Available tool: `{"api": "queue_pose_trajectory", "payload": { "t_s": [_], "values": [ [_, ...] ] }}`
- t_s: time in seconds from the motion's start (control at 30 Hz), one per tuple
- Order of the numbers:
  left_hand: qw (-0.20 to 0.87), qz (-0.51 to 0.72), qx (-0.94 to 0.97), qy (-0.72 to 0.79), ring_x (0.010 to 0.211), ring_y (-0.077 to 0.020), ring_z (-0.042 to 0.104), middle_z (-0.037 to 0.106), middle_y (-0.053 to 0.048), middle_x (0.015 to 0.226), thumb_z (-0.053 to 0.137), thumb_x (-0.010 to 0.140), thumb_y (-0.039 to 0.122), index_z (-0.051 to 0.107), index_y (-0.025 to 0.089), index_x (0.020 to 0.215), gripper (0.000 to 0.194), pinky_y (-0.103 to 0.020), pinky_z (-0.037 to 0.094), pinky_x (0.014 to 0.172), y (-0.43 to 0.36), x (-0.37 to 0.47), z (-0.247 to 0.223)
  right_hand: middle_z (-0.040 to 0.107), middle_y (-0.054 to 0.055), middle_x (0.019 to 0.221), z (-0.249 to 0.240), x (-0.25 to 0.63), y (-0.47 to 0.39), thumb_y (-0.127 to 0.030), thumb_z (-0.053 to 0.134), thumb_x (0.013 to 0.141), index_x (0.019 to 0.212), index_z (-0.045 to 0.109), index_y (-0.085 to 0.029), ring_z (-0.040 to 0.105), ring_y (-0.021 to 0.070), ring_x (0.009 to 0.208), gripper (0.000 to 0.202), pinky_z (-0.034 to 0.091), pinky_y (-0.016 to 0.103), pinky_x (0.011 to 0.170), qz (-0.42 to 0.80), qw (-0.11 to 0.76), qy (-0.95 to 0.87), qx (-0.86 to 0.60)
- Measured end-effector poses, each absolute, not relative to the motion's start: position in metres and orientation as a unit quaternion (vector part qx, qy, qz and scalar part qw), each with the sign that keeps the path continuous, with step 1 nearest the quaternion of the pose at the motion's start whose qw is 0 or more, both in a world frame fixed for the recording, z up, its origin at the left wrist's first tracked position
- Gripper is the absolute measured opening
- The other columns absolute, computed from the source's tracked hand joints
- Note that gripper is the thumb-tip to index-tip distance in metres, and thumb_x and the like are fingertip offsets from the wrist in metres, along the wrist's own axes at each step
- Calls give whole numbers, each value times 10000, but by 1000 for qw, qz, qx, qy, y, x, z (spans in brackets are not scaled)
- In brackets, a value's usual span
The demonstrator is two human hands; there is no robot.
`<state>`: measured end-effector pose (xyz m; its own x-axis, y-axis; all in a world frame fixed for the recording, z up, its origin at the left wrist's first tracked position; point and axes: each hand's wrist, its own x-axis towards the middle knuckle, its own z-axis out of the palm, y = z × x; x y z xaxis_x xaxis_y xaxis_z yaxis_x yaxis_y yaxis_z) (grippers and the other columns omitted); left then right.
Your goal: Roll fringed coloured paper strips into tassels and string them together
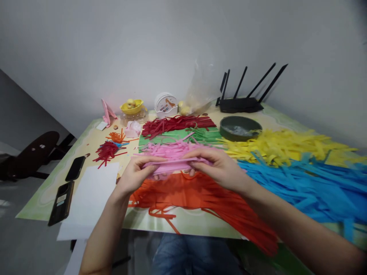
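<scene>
Pinching a folded pink paper strip (175,165) between both hands, we have it drawn out level over the middle of the table (206,223), with pink fringe (169,150) just behind it and orange-red fringed paper (183,191) below. Whether the strip joins that fringe, we cannot tell.

What could go wrong, as we judge it, is a tear: the paper looks thin and soft, and too hard a pull from either side could split it or slide it out of our fingertips. The fold could also skew if one thumb eased off before the other. With the pink fringe so near, loose strands might get caught in the fold. Our right forearm (275,210) passes between the orange-red paper and the blue fringed paper (301,187), so a low sweep could tangle strands from both.

As for our hands, the left hand (137,172) has thumb and forefinger closed on the strip's left part, with other fingertips showing beneath. The right hand (219,167) clamps the right part, its thumb on the near face. Neither is spread; how firmly they press, we cannot tell.
</scene>
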<state>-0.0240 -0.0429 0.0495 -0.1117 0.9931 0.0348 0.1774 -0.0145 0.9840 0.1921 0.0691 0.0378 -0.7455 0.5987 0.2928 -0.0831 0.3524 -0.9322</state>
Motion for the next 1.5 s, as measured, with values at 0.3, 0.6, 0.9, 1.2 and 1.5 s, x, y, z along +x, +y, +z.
{"api": "queue_pose_trajectory", "payload": {
  "t_s": [0.3, 0.6, 0.9, 1.2, 1.5],
  "values": [
    [346, 493, 609, 517, 658, -135, 565, 635, -57, 688, 578, 813, 157, 760, 154, 747, 194, -240, 418, 618, -51, -30, 44, 666, 19, 691, 27, 194, 68, -181, 571, 798, 763, 644, -169, 634, 129, 646, 82, 509, 232, 635, 591, 325, -724, -145],
    [220, 423, 704, 527, 821, -169, 590, 661, -71, 863, 569, 869, 234, 743, 174, 923, 192, -266, 439, 747, -63, -22, 54, 669, 31, 785, 31, 195, 62, -291, 593, 836, 870, 594, -173, 625, 140, 678, 123, 483, 233, 632, 480, 317, -794, -196],
    [213, 384, 649, 622, 684, -148, 595, 674, -45, 735, 622, 841, 303, 680, 146, 760, 185, -241, 448, 667, -57, -12, 52, 721, 45, 860, 40, 202, 55, -293, 547, 880, 961, 649, -192, 649, 164, 712, 165, 465, 244, 627, 328, 271, -877, -223],
    [426, 534, 485, 546, 608, -149, 652, 719, -60, 721, 651, 819, 287, 708, 127, 951, 215, -251, 525, 597, -60, -7, 43, 737, 41, 752, 34, 196, 51, -306, 575, 862, 957, 698, -178, 696, 170, 710, 201, 535, 264, 687, 511, 327, -767, -208],
    [420, 596, 483, 485, 627, -143, 618, 685, -50, 647, 651, 763, 161, 754, 157, 710, 116, -260, 483, 641, -59, -9, 29, 742, 50, 732, 21, 193, 55, -244, 616, 798, 795, 751, -187, 690, 162, 695, 147, 552, 263, 669, 595, 340, -713, -149]
  ]
}}
